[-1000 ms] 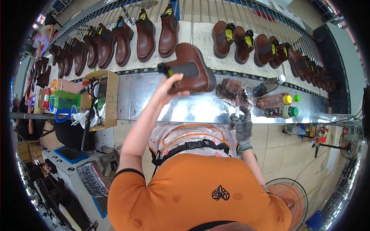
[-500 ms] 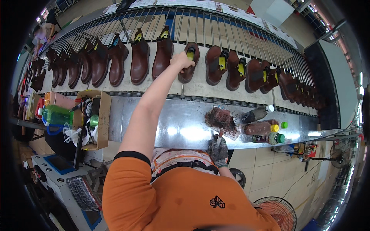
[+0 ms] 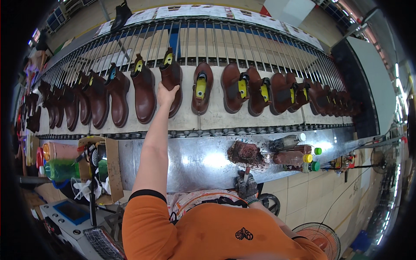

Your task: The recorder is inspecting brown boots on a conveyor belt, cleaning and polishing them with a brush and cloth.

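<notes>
My left hand [image 3: 167, 95] reaches across to the conveyor, its thumb and fingers around the lower part of a brown leather ankle boot [image 3: 172, 73] with a yellow lining. Just right of that hand is another brown boot [image 3: 202, 89], its opening and yellow insole toward me. To the left stands a similar boot [image 3: 144, 95], toe toward me. My right hand [image 3: 247, 186], in a dirty grey glove, is low by the bench edge. It is closed round a tool with a short brownish handle [image 3: 246, 174]; the tool's other end is hidden.
More brown boots [image 3: 234, 89] line the belt both ways. On the metal bench [image 3: 186, 158] lies a dark reddish-brown smeared lump [image 3: 248, 152], beside several bottles [image 3: 288, 157]. A cardboard box [image 3: 113, 169] of supplies stands left. Metal rollers [image 3: 216, 39] run behind, and a fan [image 3: 318, 236] is lower right.
My left hand has let go of the boot with its opening toward me and moved left to the neighbouring boot. The view has shifted; my right hand still grips the handled tool.
</notes>
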`<state>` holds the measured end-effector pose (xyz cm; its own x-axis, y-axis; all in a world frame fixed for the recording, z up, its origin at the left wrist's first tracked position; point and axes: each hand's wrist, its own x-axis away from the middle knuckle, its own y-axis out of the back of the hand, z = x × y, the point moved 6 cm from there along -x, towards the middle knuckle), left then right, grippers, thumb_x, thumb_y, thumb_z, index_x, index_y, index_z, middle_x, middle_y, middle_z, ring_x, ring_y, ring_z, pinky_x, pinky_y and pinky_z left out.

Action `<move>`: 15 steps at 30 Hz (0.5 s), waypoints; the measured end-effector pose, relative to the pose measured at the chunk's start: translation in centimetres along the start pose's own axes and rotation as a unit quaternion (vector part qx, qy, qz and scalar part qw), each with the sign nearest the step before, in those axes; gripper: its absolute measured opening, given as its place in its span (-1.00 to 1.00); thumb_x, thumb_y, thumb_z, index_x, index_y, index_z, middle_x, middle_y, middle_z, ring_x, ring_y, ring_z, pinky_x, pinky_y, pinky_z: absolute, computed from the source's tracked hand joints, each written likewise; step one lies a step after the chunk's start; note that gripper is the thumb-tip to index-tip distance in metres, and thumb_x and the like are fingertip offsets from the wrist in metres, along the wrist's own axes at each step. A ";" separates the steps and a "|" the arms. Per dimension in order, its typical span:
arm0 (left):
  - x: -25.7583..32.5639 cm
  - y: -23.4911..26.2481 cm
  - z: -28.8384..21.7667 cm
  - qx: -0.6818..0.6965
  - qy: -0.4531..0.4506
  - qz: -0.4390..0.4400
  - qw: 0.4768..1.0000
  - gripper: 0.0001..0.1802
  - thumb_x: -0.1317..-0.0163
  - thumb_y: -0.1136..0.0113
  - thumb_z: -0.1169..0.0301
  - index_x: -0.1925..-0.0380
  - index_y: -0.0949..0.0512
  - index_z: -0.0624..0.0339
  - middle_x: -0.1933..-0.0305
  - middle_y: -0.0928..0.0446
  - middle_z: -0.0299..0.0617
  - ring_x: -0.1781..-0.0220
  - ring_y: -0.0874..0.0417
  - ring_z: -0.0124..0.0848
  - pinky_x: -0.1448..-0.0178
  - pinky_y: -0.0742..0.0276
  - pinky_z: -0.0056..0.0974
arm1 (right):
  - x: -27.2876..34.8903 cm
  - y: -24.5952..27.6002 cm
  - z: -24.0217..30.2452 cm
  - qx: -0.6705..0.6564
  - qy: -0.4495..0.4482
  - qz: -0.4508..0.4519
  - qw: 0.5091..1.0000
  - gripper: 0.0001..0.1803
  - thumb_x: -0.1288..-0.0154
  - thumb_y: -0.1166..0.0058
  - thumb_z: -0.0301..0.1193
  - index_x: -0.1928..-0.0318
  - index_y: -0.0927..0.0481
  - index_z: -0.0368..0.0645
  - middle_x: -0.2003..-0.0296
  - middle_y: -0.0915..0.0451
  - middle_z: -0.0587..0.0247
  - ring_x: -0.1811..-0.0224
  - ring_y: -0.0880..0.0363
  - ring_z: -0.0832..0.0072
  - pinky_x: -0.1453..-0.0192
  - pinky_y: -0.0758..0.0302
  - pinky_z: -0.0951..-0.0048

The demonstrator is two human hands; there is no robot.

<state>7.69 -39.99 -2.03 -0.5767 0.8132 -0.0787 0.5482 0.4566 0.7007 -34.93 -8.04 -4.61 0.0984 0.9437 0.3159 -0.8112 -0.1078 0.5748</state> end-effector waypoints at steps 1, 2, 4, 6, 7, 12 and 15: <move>-0.1 0.0 0.2 -0.006 0.012 0.010 1.000 -0.17 0.19 -0.42 0.00 -0.02 -0.31 0.22 0.02 -0.50 0.07 -0.02 -0.52 -0.02 -0.06 -0.45 -0.08 | 0.0 0.0 -0.1 -0.002 -0.003 -0.005 1.000 -0.61 -0.24 0.02 -0.19 0.03 -0.52 -0.18 0.22 -0.56 -0.08 0.14 -0.54 0.04 0.08 -0.43 0.16; -0.2 0.2 0.2 -0.005 0.007 0.013 1.000 -0.17 0.19 -0.42 0.00 -0.02 -0.31 0.22 0.02 -0.50 0.07 -0.02 -0.52 -0.02 -0.06 -0.45 -0.08 | -0.2 -0.1 -0.3 -0.004 0.012 -0.004 1.000 -0.61 -0.24 0.03 -0.19 0.04 -0.52 -0.19 0.21 -0.56 -0.08 0.13 -0.53 0.03 0.07 -0.43 0.16; -0.3 0.7 -0.3 -0.035 0.028 0.049 0.998 -0.16 0.18 -0.42 -0.02 -0.01 -0.31 0.25 0.05 -0.52 0.08 -0.02 -0.54 -0.02 -0.06 -0.46 -0.07 | -0.5 -0.7 -0.8 -0.033 0.024 -0.010 0.999 -0.61 -0.24 0.04 -0.21 0.05 -0.51 -0.21 0.20 -0.56 -0.08 0.10 -0.52 0.01 0.03 -0.42 0.15; 1.0 1.6 -2.0 -0.071 0.030 0.076 0.994 -0.16 0.17 -0.41 -0.03 -0.01 -0.30 0.26 0.06 -0.52 0.08 -0.01 -0.54 -0.02 -0.06 -0.46 -0.06 | -0.3 -0.2 0.1 -0.023 0.029 -0.019 0.999 -0.62 -0.24 0.04 -0.22 0.05 -0.51 -0.21 0.20 -0.56 -0.08 0.10 -0.52 0.01 0.02 -0.42 0.16; 2.1 2.3 -2.3 -0.107 0.046 0.094 0.989 -0.15 0.17 -0.41 -0.04 -0.01 -0.30 0.27 0.06 -0.52 0.08 -0.01 -0.54 -0.01 -0.05 -0.47 -0.05 | -0.1 0.1 1.0 -0.007 0.039 -0.015 0.999 -0.63 -0.24 0.03 -0.23 0.06 -0.51 -0.21 0.21 -0.56 -0.08 0.10 -0.52 0.00 0.02 -0.43 0.16; 6.1 5.9 -0.6 -0.034 0.053 0.062 0.996 -0.13 0.32 -0.46 -0.04 0.07 -0.39 0.34 0.04 -0.52 0.14 -0.02 -0.56 -0.05 -0.09 -0.45 -0.11 | 0.3 0.9 2.7 0.001 0.013 -0.024 1.000 -0.66 -0.20 -0.04 -0.26 0.07 -0.53 -0.18 0.20 -0.58 -0.05 0.11 -0.56 0.09 0.03 -0.45 0.21; 9.7 8.7 1.3 0.071 0.037 0.095 0.992 -0.22 0.24 -0.47 0.10 0.05 -0.43 0.37 0.08 -0.56 0.05 0.05 -0.60 -0.18 -0.05 -0.47 -0.21 | 0.4 1.3 3.2 0.042 0.069 -0.035 0.996 -0.65 -0.19 -0.04 -0.26 0.06 -0.52 -0.16 0.18 -0.58 -0.03 0.11 -0.56 0.10 0.02 -0.46 0.21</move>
<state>7.63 -27.70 2.42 -0.4944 0.8633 0.1016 0.7287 0.3479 0.5899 -34.15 -8.80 -1.31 0.0677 0.9831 0.1702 -0.7537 -0.0613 0.6544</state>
